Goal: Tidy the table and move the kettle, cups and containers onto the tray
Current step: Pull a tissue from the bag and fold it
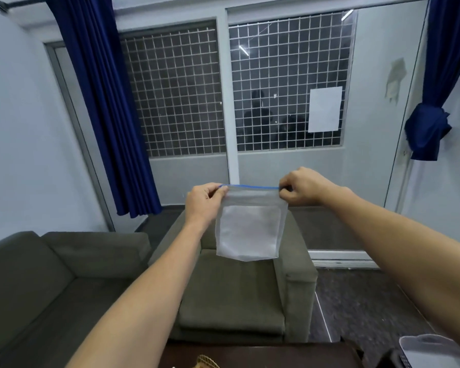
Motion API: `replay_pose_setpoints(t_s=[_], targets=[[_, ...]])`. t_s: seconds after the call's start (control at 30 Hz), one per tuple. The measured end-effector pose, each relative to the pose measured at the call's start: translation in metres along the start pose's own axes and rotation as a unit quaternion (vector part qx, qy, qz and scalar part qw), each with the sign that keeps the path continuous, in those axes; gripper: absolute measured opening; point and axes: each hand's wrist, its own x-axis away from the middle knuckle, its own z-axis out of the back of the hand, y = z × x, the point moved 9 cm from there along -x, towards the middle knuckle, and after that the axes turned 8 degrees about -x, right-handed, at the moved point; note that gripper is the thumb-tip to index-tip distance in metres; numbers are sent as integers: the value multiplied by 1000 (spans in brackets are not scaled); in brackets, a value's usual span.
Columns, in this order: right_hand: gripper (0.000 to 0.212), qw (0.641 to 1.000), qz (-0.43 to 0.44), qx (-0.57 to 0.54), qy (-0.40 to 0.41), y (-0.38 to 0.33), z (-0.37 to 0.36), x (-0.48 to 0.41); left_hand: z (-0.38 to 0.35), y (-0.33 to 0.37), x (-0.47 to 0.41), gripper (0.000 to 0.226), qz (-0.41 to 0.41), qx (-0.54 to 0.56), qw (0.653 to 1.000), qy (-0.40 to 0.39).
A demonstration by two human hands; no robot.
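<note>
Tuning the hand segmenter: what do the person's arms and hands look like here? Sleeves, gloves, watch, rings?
Two bare arms: no sleeve in view on the left forearm or the right forearm. The left hand and right hand are ungloved, with no watch, bracelet or ring visible on either. No markings or cables.

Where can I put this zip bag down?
Only the far edge of the table shows: a bare dark strip between the woven item and the pale container at right. The armchair seat beyond is bare. The left hand and right hand pinch the zip bag at its top.
</note>
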Motion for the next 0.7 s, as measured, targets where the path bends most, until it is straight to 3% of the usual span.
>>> replay_pose_setpoints(t_s=[0.1,0.23,0.33,0.43,0.5,0.57,0.7], targets=[[18,1000,0,-8,4,3,-5,-5,2,-11,-5,17,26,-3,1000,-5],[16,1000,17,13,-14,5,-12,-12,-7,-18,-9,19,31,-97,991,-92],[20,998,37,45,-35,5,-16,-18,-21,-5,-2,50,18,-189,969,-156],[23,994,70,64,-46,-4,-21,-27,-45,23,2,74,-41,-292,941,-163],[25,992,87,74,-51,-10,-25,-33,-65,32,8,63,-53,-338,918,-198],[27,991,103,79,-45,-14,-28,-37,-79,31,12,20,-52,-354,908,-216],[31,992,114,61,-9,-18,-33,-40,-84,23,16,19,11,-303,930,-207]])
